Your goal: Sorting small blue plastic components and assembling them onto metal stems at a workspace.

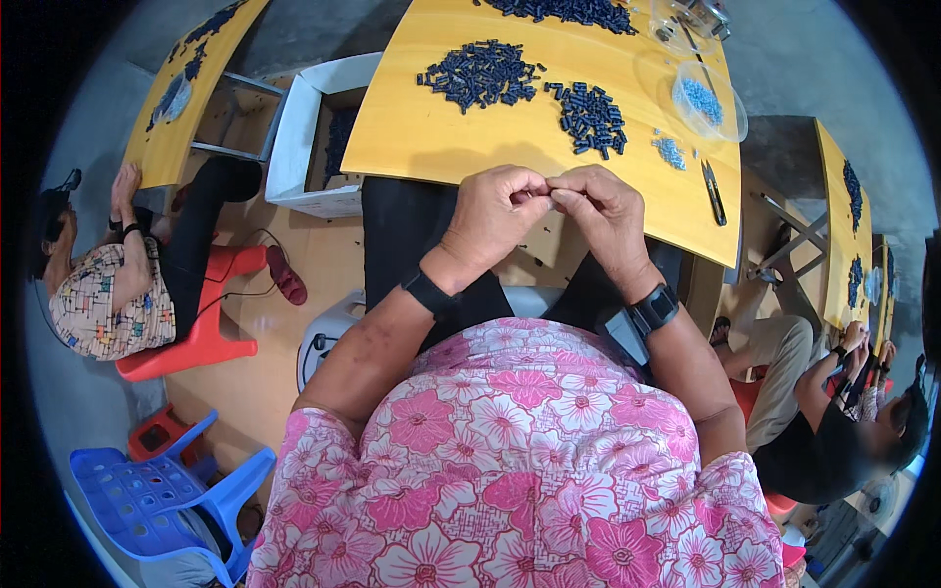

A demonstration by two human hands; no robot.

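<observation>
Just off the near edge of the yellow table [412, 147], my left hand [503, 208] and my right hand [605, 216] meet fingertip to fingertip. Both are closed in a pinch. Whatever lies between the fingertips is too small and covered to name. Beyond them on the tabletop are two piles of small dark blue pieces, one larger pile [482, 74] to the left and a smaller pile [592, 120] nearer my right hand. To the right lie a few loose light blue bits [670, 153] and a pair of black-handled snips [714, 193].
A clear round tub [733, 120] of light blue bits stands at the table's right side. Another dark pile [564, 10] lies at the far edge. A white box [284, 147] sits left of the table. Other people work at tables on both sides; a blue chair [147, 490] stands lower left.
</observation>
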